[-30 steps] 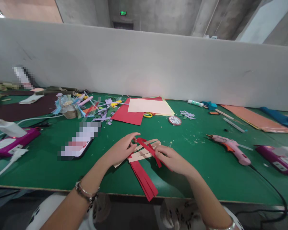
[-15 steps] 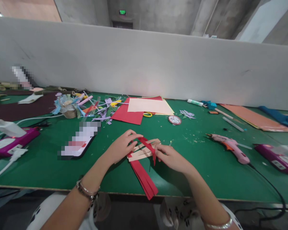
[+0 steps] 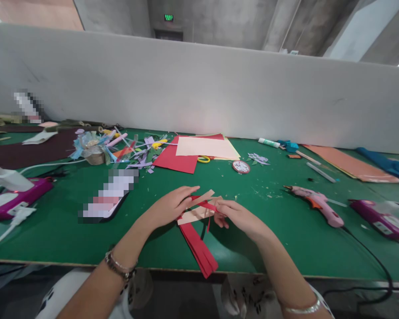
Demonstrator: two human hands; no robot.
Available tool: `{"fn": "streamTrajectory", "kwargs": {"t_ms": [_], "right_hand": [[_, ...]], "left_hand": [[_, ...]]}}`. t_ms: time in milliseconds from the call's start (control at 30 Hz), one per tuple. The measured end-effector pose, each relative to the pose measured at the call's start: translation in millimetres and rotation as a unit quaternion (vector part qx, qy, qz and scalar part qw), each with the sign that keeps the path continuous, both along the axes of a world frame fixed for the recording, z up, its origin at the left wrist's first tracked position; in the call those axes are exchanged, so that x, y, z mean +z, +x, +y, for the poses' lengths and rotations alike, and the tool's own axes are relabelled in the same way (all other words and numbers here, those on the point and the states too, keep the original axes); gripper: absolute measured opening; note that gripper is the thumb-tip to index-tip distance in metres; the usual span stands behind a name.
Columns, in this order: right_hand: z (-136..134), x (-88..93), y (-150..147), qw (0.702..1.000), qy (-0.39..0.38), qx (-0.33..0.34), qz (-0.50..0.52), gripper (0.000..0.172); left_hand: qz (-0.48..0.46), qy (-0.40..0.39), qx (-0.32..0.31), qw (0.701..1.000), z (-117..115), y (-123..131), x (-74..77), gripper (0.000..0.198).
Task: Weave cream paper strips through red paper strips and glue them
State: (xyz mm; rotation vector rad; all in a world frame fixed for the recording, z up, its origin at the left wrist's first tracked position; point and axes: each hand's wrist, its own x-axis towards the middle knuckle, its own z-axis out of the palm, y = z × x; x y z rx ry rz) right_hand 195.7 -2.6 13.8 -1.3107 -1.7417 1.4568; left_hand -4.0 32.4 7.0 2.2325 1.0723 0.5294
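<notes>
Pale peach paper strips (image 3: 196,215) fan out over red paper strips (image 3: 199,252), whose lower ends run down to the table's front edge. My left hand (image 3: 171,206) bends over the left end of the strips and holds them, its index finger stretched forward; the fingertips are partly hidden. On the right, my right hand (image 3: 236,216) pinches the end of a crossing red paper strip (image 3: 204,204), with its lower fingers curled under the strips. One peach strip (image 3: 206,196) is raised between the hands. A narrow red end hangs below the right fingers.
A phone (image 3: 115,195) lies left of my hands. Beyond them are paper sheets (image 3: 202,146), yellow-handled scissors (image 3: 204,159) and a round badge-like disc (image 3: 241,166). A pink glue gun (image 3: 319,206) and a purple power strip (image 3: 382,217) lie right; another power strip (image 3: 20,197) lies left.
The crossing red strip now lies lower and flatter. A peach strip has lifted between my hands. My right fingers have opened out beneath the strips, and my left hand has dropped slightly.
</notes>
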Motion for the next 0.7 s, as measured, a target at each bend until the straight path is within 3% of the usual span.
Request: {"fn": "streamTrajectory", "kwargs": {"t_ms": [167, 333, 500, 700], "right_hand": [[1, -2.2, 4, 0.995, 0.065, -0.021, -0.077, 0.025], [-1, 1.1, 2, 0.987, 0.130, -0.057, -0.072, 0.022], [0, 1.0, -3, 0.968, 0.173, -0.115, -0.140, 0.019], [4, -5.7, -4, 0.965, 0.181, -0.134, -0.130, 0.019]], "left_hand": [[0.038, 0.021, -0.015, 0.999, 2, 3, 0.0, 0.042], [-0.004, 0.038, -0.020, 0.999, 9, 9, 0.1, 0.034], [-0.036, -0.006, -0.008, 0.999, 15, 16, -0.2, 0.032], [-0.047, -0.062, -0.006, 0.997, 29, 17, -6.6, 0.031]]}}
